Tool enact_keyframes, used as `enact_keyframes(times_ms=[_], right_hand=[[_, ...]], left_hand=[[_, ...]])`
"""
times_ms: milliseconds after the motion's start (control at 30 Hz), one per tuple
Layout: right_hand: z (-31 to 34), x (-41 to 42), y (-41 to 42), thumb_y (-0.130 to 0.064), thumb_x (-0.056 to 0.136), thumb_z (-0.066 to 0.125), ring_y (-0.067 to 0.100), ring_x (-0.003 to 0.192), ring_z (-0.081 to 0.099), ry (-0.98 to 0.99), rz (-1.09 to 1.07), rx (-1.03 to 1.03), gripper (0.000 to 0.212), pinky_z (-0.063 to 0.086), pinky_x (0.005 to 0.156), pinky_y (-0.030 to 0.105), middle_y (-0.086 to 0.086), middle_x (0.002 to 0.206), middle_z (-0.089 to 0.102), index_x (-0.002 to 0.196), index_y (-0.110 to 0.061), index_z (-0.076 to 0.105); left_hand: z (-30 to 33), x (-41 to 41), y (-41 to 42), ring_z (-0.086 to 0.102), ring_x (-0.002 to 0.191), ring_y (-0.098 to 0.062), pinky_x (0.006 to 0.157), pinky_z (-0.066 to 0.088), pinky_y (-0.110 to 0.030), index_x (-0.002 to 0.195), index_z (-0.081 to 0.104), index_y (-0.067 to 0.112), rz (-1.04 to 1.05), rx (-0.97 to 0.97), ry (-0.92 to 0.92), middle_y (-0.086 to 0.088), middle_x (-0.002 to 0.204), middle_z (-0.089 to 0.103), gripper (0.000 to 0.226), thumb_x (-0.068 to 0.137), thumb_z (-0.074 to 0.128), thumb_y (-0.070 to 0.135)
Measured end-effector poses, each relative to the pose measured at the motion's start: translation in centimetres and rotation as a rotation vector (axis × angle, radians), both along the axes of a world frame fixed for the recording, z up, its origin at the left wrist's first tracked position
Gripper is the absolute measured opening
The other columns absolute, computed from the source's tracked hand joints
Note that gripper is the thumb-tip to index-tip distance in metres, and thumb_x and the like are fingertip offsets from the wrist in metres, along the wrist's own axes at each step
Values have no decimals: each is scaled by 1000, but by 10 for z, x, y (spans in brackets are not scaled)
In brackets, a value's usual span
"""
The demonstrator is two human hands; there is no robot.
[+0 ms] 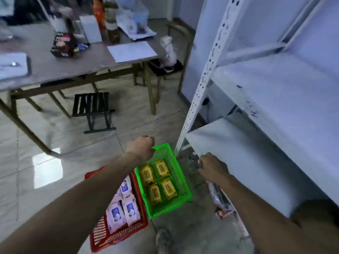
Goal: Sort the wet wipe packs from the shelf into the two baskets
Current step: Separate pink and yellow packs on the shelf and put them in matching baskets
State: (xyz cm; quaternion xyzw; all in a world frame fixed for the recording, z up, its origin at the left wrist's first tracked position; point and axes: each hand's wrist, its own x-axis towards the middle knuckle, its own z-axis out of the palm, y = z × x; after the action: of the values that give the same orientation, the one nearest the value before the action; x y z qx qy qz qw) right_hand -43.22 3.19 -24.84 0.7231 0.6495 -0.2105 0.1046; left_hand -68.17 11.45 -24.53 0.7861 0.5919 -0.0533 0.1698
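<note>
Left grip [141,148] is closed on the green basket [180,184] rim; whether the right hand [211,166], at the shelf [238,143] edge, holds anything I cannot tell. Yellow packs [159,182] fill the green basket, white packs [122,208] the red basket [117,233] beside it. Shelf looks bare, so sorting seems nearly done.

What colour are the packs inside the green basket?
Yellow packs, in the head view.
</note>
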Motion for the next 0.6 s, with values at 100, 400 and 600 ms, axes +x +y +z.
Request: enact_keyframes(times_ms=[100,400,600], right_hand=[[56,38,-44,-33,94,52,29,120,50,-56,-75,105,34,48,93,41,9,128,47,122,-13,52],[198,176,-202,-28,93,53,26,118,50,-185,-422,345,35,46,90,38,7,127,49,125,-14,53],[240,279,-319,-27,91,57,29,117,51,-307,-602,359,36,49,85,40,10,126,49,124,-13,53]], left_hand=[[56,55,-16,59,115,-31,87,50,-39,115,61,22,-110,49,-54,-9,124,61,29,88,56,32],[189,264,-97,58,107,-26,86,49,-37,111,59,17,-606,228,-249,-5,117,60,26,93,53,34],[227,397,-180,55,112,-21,91,43,-35,110,60,20,-762,280,-348,-1,118,60,25,90,56,34]])
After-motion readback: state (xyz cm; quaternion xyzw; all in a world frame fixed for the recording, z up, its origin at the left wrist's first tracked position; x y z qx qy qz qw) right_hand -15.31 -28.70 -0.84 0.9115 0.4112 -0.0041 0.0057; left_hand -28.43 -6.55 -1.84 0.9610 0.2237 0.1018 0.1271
